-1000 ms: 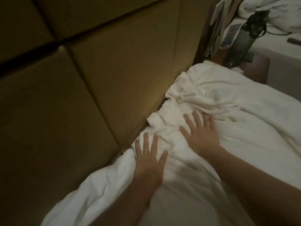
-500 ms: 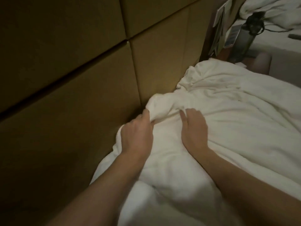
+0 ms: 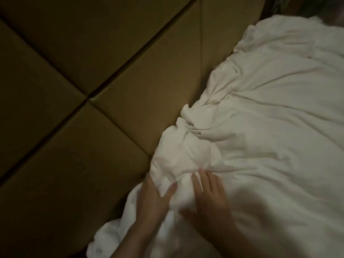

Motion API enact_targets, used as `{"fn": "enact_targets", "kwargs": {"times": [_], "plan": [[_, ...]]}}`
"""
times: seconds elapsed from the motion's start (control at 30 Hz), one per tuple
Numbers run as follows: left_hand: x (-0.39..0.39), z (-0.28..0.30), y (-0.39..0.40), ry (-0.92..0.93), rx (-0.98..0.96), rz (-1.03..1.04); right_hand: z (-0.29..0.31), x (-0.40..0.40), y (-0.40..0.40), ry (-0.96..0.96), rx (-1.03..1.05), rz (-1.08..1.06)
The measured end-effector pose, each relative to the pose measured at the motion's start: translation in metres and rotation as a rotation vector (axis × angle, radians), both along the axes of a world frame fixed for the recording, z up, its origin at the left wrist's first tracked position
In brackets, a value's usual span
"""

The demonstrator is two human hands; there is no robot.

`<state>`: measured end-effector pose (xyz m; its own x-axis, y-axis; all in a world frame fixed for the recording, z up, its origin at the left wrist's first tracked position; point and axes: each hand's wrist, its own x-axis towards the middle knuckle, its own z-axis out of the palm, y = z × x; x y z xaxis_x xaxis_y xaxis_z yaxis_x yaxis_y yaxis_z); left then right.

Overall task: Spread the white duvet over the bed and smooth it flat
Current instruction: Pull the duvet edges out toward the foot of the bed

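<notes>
White duvet [image 3: 270,118] fills the frame from 12 through 3 to 6 o'clock, its edge bunched against the tan padded headboard [image 3: 93,90]. Heavy creases and a twisted knot of fabric near centre, smoother toward 3 o'clock. Left hand [image 3: 151,199] at 6 o'clock, thumb and fingers spread around a raised fold at the duvet's edge, fingertips buried in cloth. Right hand [image 3: 210,198] just beside it, flat, fingers straight, pressing the duvet down. Both blurred.
</notes>
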<state>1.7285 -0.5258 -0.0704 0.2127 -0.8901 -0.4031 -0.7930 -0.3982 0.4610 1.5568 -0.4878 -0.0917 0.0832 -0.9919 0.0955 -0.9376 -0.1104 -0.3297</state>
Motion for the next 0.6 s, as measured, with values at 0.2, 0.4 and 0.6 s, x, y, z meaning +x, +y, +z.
{"fn": "enact_targets", "kwargs": {"times": [0.2,0.4,0.6], "plan": [[0.025,0.008,0.003,-0.25,-0.017,-0.096,-0.014,0.011,-0.023,0.016,-0.138,-0.003],[0.079,0.038,0.032,-0.235,-0.186,-0.095,-0.003,0.057,0.007,-0.083,-0.067,-0.016],[0.11,0.008,0.103,0.129,-0.184,-0.102,-0.001,0.12,0.083,-0.196,-0.01,-0.235]]}}
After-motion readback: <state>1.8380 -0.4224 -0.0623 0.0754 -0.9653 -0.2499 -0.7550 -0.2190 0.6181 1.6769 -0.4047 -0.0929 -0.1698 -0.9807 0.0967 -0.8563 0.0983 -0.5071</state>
